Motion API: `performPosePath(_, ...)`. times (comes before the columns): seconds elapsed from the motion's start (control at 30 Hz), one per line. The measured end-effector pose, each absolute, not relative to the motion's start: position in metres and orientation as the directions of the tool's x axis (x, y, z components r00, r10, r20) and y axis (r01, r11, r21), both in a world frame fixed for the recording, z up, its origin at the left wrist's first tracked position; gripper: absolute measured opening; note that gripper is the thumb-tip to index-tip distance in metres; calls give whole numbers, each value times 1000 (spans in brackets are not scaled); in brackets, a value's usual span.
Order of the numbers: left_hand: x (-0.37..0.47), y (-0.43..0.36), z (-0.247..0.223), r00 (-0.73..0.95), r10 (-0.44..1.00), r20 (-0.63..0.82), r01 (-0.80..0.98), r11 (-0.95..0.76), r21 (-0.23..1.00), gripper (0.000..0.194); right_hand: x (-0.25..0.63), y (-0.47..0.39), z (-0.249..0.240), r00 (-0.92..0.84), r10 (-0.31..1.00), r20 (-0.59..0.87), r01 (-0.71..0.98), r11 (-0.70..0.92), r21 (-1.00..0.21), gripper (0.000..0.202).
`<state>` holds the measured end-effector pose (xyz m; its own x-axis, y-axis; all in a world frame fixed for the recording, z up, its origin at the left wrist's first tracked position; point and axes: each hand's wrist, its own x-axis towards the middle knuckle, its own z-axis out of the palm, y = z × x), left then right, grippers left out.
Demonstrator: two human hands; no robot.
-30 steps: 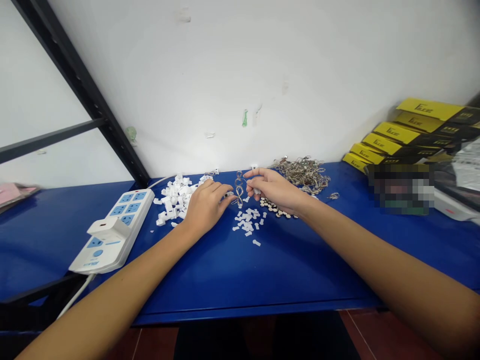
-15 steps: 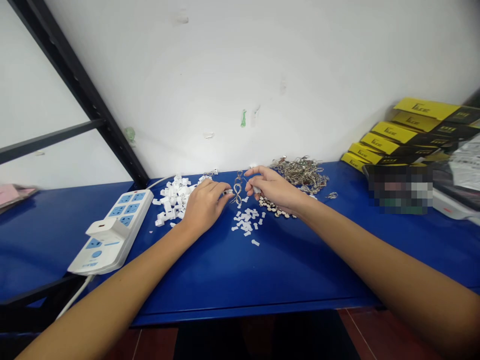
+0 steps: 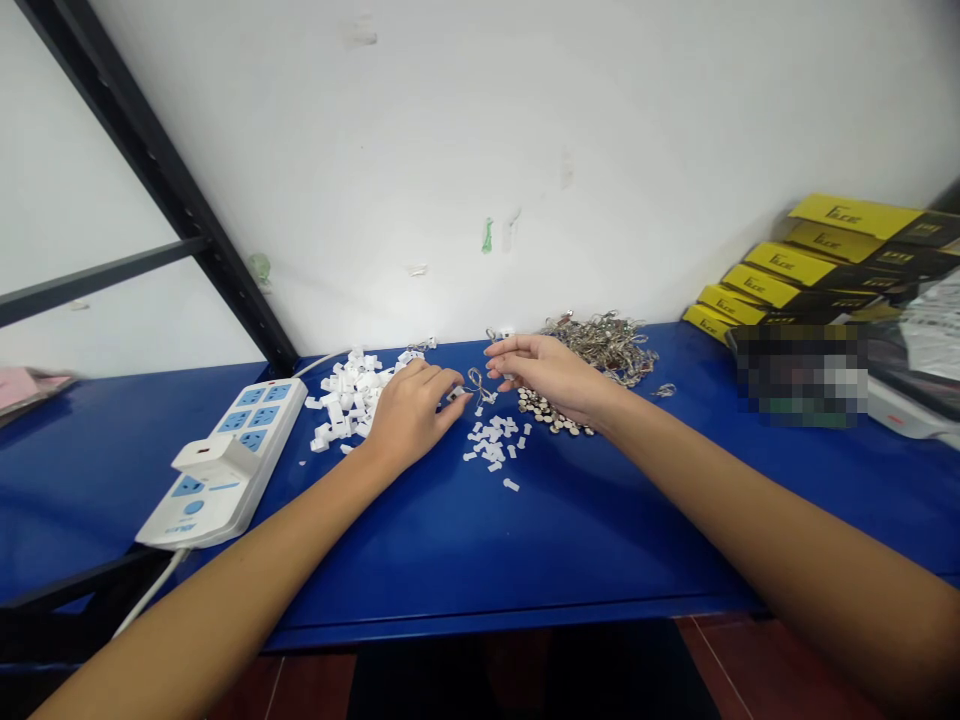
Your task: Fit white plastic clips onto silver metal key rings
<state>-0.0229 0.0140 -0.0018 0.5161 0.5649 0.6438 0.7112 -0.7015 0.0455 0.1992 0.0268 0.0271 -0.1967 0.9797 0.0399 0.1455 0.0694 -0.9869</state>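
My left hand [image 3: 412,405] is closed, thumb and forefinger pinching a small white plastic piece [image 3: 454,393]. A thin looped wire [image 3: 478,384] lies between my two hands, close to that piece; whether it is joined to it I cannot tell. My right hand [image 3: 551,374] hovers just right of the wire, fingers curled together, and what they hold is hidden. White plastic housings [image 3: 349,395] are heaped beside my left hand. Below the hands lie small white tabs [image 3: 495,440]. Round coin-like metal discs [image 3: 551,412] spread partly under my right hand.
A tangle of wires [image 3: 607,345] sits behind my right hand, with a small loose bundle [image 3: 664,391] to its right. A white power strip [image 3: 259,440] stands at left. Yellow-and-black boxes [image 3: 795,265] are stacked at right. A wall [image 3: 450,150] closes off the blue table's back.
The looped wire between my hands has shifted and its coil looks narrower. My right hand's fingers have drawn closer together, and the white piece seen in them before is now hidden.
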Motion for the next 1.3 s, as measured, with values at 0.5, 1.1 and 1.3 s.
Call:
performPosePath(0.5,-25,21,-10,584,592,555,724,-689,-26,18,199,21,30,-222,966,130,284,192,-939,41)
performPosePath(1.1,-8,-1,7,236,823,516,406,-566,718,23,196,13,28,-473,760,446,437,642,-631,42)
performPosePath(1.3,-4,2,3,217,914,342,113,-372,921,30,193,9,30,-486,713,506,384,694,-609,41)
